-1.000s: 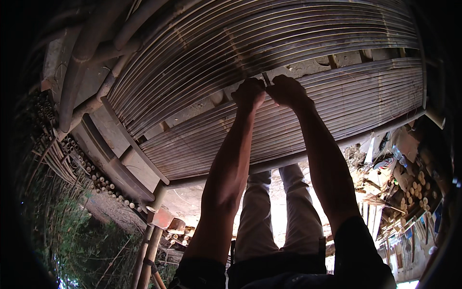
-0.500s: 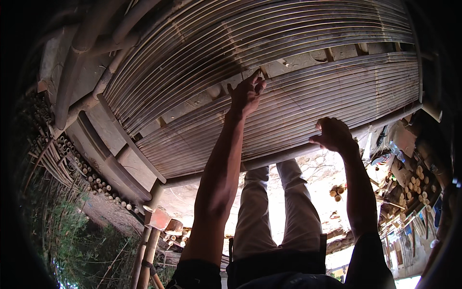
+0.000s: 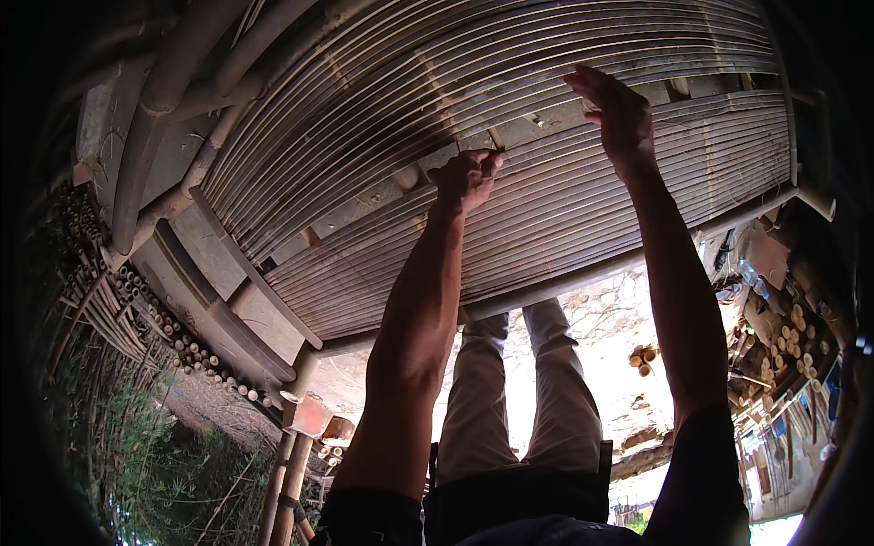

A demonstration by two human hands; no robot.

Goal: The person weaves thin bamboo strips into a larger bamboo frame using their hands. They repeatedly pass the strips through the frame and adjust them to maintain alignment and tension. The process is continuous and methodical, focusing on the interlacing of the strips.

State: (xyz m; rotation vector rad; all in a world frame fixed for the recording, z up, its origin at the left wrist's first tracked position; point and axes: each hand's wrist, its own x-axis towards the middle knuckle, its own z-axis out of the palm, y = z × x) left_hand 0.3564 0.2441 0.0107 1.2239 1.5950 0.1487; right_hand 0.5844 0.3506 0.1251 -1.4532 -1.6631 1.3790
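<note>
A bench-like bamboo seat of long narrow slats spans the view, with an open gap running lengthwise between its near and far slats. At the near edge of that gap is my left hand, its fingers closed in a pinch beside a thin dark strand; what they hold is too small to make out. Farther right, my right hand hovers over the gap by the far slats. Its fingers are stretched out, with nothing seen in them. Short crosspieces show under the gap.
Thick bamboo poles form an armrest frame at the left. A round bamboo rail edges the near side, by my legs. Cut bamboo lengths lie stacked at the left, with more cut bamboo at the right.
My right hand has moved from above the near rail, up and away over the gap, and its fingers have straightened. My left hand has shifted slightly nearer, its fingers drawn closer together.
</note>
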